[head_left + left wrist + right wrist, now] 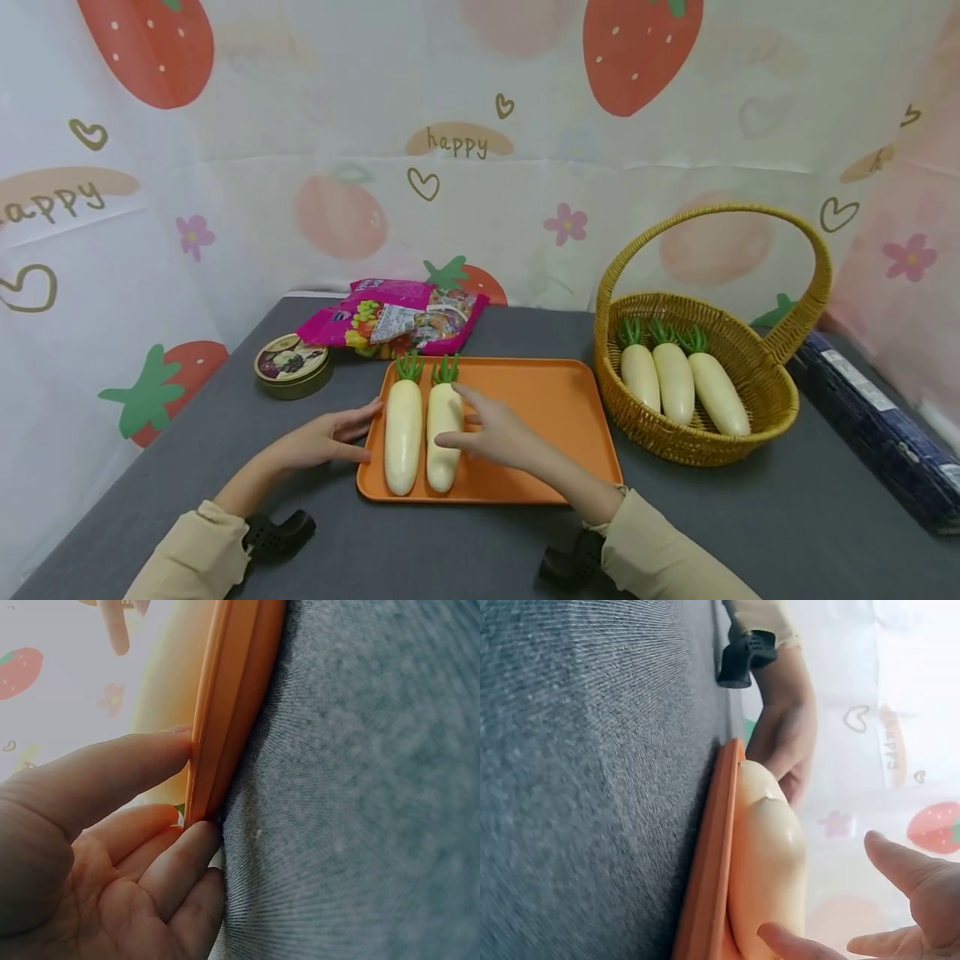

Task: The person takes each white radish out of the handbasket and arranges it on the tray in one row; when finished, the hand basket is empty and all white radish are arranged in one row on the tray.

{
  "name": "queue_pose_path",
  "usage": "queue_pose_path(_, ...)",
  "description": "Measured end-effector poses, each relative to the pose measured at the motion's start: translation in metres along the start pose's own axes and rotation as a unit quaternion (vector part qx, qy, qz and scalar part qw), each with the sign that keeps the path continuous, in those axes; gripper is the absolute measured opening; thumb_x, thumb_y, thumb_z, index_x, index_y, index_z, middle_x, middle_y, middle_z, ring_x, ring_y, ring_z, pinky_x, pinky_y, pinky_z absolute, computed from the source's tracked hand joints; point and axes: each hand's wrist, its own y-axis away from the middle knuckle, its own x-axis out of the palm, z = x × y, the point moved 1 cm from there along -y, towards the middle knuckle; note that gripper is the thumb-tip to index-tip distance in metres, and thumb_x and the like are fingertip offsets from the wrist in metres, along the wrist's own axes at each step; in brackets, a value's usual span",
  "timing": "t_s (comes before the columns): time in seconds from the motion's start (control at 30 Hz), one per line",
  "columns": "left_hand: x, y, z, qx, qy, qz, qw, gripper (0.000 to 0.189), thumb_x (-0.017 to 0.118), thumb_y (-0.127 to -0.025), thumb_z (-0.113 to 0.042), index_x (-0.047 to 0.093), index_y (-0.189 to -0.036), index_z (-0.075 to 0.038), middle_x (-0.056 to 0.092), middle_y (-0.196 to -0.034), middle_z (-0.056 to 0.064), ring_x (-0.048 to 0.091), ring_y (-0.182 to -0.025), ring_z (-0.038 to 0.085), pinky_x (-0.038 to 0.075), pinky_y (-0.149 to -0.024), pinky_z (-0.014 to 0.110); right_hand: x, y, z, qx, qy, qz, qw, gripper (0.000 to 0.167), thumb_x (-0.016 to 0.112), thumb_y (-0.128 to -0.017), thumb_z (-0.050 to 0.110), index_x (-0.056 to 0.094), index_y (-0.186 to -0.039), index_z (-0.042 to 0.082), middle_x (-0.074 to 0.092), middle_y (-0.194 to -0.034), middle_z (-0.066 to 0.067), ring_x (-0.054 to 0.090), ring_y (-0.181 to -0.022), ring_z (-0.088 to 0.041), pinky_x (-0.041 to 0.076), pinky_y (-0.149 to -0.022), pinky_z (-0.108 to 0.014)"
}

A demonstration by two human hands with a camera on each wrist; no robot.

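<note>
Two white radishes [442, 437] with green tops lie side by side on the left part of an orange tray [540, 429]. My left hand [330, 437] is at the tray's left rim; in the left wrist view the thumb [142, 765] and fingertips touch that edge. Over the right-hand radish my right hand [498, 433] is spread, thumb and fingers apart, partly covering the radish. The right wrist view shows one finger [791, 943] overlapping the radish [769, 855], with the thumb clear of it.
A wicker basket [697, 450] with three more white radishes stands right of the tray. Behind the tray lie pink snack bags [408, 321], beside a round tin [292, 367]. A dark blue long package [885, 433] lies at the far right of the grey table [420, 550].
</note>
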Motion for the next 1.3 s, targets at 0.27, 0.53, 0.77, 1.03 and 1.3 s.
queue_pose_path(0.27, 0.0, -0.001, 0.001, 0.008, 0.0, 0.003, 1.0, 0.075, 0.061, -0.086, -0.013, 0.012, -0.139, 0.007, 0.003, -0.143, 0.027, 0.023, -0.126, 0.037, 0.022, -0.099, 0.046, -0.007, 0.003, 0.001, 0.0, -0.051, 0.009, 0.9987, 0.071, 0.063, -0.084, 0.029, 0.027, -0.141, 0.006, 0.033, -0.137, -0.021, 0.041, -0.116, -0.037, 0.051, -0.067, -0.034)
queue_pose_path(0.53, -0.001, 0.0, 0.001, 0.007, -0.004, 0.001, 1.0, 0.075, 0.061, -0.086, -0.013, 0.013, -0.139, 0.007, 0.003, -0.143, 0.027, 0.024, -0.125, 0.038, 0.022, -0.099, 0.046, -0.011, 0.007, -0.003, -0.001, -0.06, 0.006, 0.9982, 0.064, 0.057, -0.089, 0.028, 0.027, -0.14, 0.005, 0.031, -0.137, -0.023, 0.04, -0.116, -0.039, 0.052, -0.065, -0.036)
queue_pose_path(0.77, 0.0, 0.0, 0.0, 0.007, -0.004, 0.003, 1.0, 0.075, 0.061, -0.086, -0.013, 0.012, -0.139, 0.008, 0.004, -0.143, 0.027, 0.023, -0.125, 0.038, 0.022, -0.099, 0.046, -0.012, 0.011, -0.011, -0.006, -0.041, 0.008, 0.9991, 0.065, 0.059, -0.088, 0.03, 0.028, -0.14, 0.006, 0.033, -0.135, -0.025, 0.041, -0.115, -0.039, 0.051, -0.069, -0.035)
queue_pose_path(1.03, 0.0, -0.001, -0.001, 0.007, -0.002, 0.004, 1.0, 0.074, 0.061, -0.086, -0.012, 0.013, -0.139, 0.008, 0.003, -0.143, 0.027, 0.024, -0.125, 0.038, 0.021, -0.099, 0.047, -0.033, 0.025, -0.009, -0.113, -0.08, -0.01, 0.9903, 0.047, 0.06, -0.087, 0.019, 0.047, -0.127, -0.003, 0.05, -0.123, -0.019, 0.05, -0.11, -0.029, 0.046, -0.081, -0.032)
queue_pose_path(1.3, -0.001, -0.001, -0.001, 0.003, -0.006, 0.001, 1.0, 0.075, 0.061, -0.086, -0.013, 0.013, -0.139, 0.008, 0.003, -0.143, 0.027, 0.023, -0.125, 0.038, 0.021, -0.099, 0.046, -0.068, 0.048, -0.01, -0.145, -0.065, -0.005, 0.9872, 0.045, 0.062, -0.086, 0.018, 0.05, -0.126, -0.001, 0.054, -0.12, -0.014, 0.05, -0.11, -0.022, 0.046, -0.082, -0.029)
